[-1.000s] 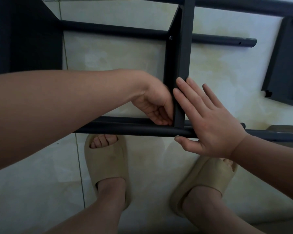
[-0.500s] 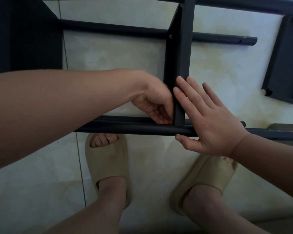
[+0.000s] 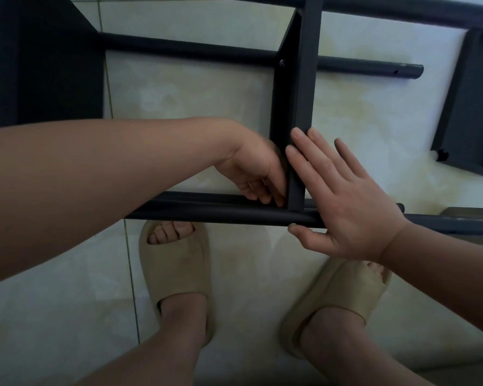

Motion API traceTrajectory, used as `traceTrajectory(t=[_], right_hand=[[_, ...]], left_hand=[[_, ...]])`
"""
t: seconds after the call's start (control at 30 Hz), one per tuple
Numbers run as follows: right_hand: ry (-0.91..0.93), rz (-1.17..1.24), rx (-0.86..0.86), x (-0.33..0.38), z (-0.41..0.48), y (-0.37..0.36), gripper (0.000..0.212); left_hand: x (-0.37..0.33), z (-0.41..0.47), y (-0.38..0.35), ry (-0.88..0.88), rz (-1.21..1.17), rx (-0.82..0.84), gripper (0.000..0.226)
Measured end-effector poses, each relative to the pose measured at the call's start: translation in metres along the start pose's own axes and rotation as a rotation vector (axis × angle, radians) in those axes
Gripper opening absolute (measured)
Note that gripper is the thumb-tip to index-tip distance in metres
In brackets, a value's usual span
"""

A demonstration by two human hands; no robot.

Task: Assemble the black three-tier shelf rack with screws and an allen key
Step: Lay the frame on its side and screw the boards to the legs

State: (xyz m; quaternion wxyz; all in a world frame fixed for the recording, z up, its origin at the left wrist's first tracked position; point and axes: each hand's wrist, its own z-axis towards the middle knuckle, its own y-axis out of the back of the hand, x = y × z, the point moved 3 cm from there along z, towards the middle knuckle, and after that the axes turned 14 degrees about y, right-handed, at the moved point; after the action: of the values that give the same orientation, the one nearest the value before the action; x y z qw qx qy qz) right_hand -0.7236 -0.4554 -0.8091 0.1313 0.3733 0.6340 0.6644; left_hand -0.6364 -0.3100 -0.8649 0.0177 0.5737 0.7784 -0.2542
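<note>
Rack, black metal three-tier frame (image 3: 207, 50), lies sideways on tiled floor (image 3: 207, 121). Our right hand (image 3: 343, 201) flat, bracing shelf panel (image 3: 307, 79); left hand (image 3: 251, 174) curled at joint, contents unseen. If brace slips, joint misaligns.

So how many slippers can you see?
2. The left slipper sits below the black tube; the right slipper sits below the right hand.

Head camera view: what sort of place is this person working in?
Most likely a room at home, with the work done on the floor: glossy pale floor tiles, beige slippers on bare feet, and the half-built black rack set down there with a loose panel beside it.
</note>
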Motion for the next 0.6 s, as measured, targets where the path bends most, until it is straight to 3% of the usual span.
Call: traceTrajectory(t=[0.37,0.6], right_hand=[[0.002,0.000,0.001,0.000,0.000,-0.001,0.094],[0.005,-0.006,-0.004,0.000,0.000,-0.001,0.095]], left_hand=[[0.010,0.005,-0.004,-0.029,-0.148,0.072,0.013],[0.011,0.002,-0.002,0.001,-0.126,0.070,0.013]])
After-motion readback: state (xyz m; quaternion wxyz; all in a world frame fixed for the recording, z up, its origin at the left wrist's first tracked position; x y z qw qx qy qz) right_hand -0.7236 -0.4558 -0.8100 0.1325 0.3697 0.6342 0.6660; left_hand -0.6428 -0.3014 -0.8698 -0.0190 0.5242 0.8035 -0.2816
